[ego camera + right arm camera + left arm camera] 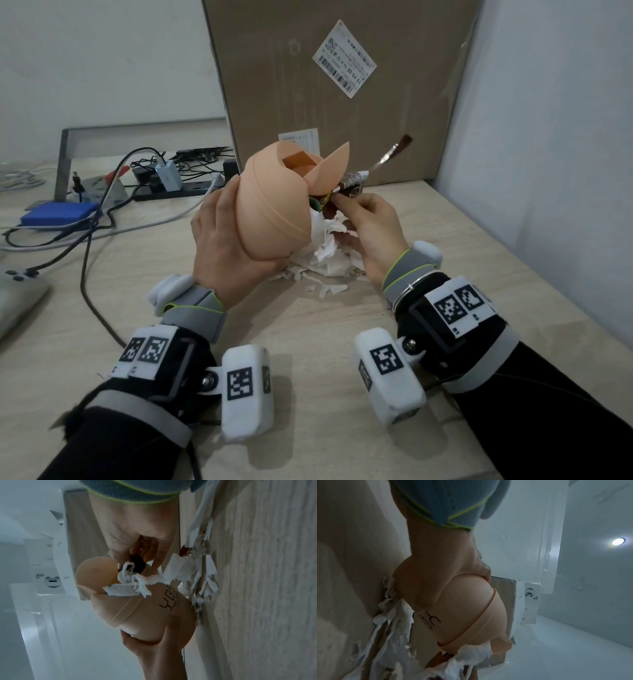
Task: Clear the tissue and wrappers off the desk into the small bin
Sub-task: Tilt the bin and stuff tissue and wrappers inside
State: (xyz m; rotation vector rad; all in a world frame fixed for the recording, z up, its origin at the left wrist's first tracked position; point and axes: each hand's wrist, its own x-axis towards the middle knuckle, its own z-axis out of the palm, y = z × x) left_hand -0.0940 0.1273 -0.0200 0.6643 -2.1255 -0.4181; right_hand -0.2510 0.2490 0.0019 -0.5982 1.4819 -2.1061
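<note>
My left hand (222, 240) grips the small peach-coloured bin (274, 205), lifted off the desk and tilted to the right, with its flap lids open. My right hand (370, 219) pinches several crumpled wrappers (349, 185) at the bin's mouth; a shiny wrapper strip (394, 154) sticks up from them. Torn white tissue (329, 246) hangs under that hand and lies in scraps on the desk (308, 342). In the left wrist view my hand (440, 574) wraps the bin (471, 608) above tissue (393, 622). The right wrist view shows fingers (150, 550) holding tissue (135, 580) over the bin (145, 612).
A big cardboard box (342, 85) stands right behind the bin. At the left are a power strip (171, 192) with a charger, trailing cables (85, 246), a blue flat case (58, 212) and a grey device (17, 294). A white wall (548, 137) borders the right.
</note>
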